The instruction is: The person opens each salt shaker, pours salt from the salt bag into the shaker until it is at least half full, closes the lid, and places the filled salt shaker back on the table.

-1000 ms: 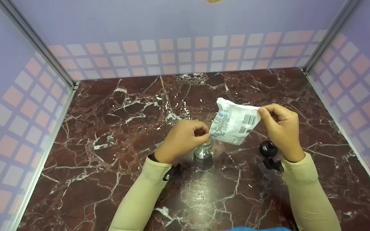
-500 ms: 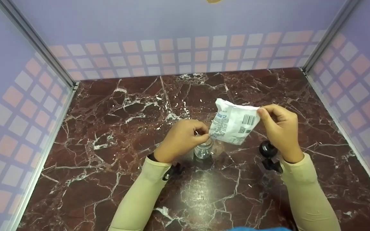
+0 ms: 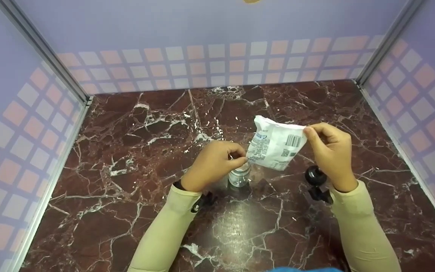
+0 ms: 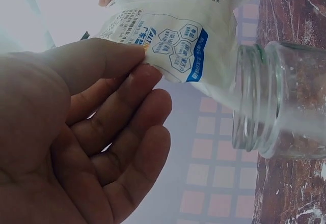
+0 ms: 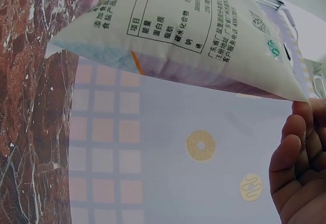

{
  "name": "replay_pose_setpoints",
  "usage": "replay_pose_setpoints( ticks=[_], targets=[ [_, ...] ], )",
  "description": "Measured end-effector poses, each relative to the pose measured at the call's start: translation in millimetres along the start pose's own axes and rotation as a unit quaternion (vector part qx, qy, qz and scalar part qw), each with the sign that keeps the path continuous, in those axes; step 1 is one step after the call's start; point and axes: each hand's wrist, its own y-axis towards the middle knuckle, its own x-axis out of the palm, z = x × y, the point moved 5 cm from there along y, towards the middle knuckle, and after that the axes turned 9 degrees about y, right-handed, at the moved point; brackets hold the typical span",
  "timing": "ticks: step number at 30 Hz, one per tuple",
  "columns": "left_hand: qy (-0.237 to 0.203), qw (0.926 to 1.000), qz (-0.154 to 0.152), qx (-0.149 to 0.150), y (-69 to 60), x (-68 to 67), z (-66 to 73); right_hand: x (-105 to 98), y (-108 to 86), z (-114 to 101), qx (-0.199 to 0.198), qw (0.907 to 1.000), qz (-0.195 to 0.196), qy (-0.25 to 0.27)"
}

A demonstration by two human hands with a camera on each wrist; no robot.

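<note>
A white printed salt bag [image 3: 276,145] hangs tilted between both hands over a clear glass jar [image 3: 239,178]. My left hand [image 3: 217,162] pinches its edge near the lower left corner, with thumb and index finger together in the left wrist view. My right hand [image 3: 330,153] pinches the upper right corner. In the left wrist view the bag's low end is at the jar's threaded mouth [image 4: 249,96], and white salt [image 4: 298,127] streams into the jar. The jar stands upright on the table, partly behind my left fingers in the head view.
White specks [image 3: 217,126] lie scattered on the dark red marbled table [image 3: 119,211]. Purple panels [image 3: 217,26] with pink and white squares enclose three sides. A black device [image 3: 315,175] sits by my right wrist, another [image 3: 202,204] by my left.
The bag and both hands stay almost in place, with only slight shifts in the bag's tilt. The jar has not moved.
</note>
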Motion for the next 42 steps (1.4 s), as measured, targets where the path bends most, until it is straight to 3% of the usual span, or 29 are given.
replay_pose_setpoints(
  ticks=[29,42],
  targets=[
    [0.006,1.0000,-0.006,-0.001,0.0,-0.8,0.9,0.5,0.8,-2.2,-0.011,0.9999,0.007,-0.001],
    [0.006,0.9997,-0.020,-0.015,0.4,-0.1,0.2,0.8,0.1,-2.7,-0.016,0.9998,0.010,-0.001]
  ],
)
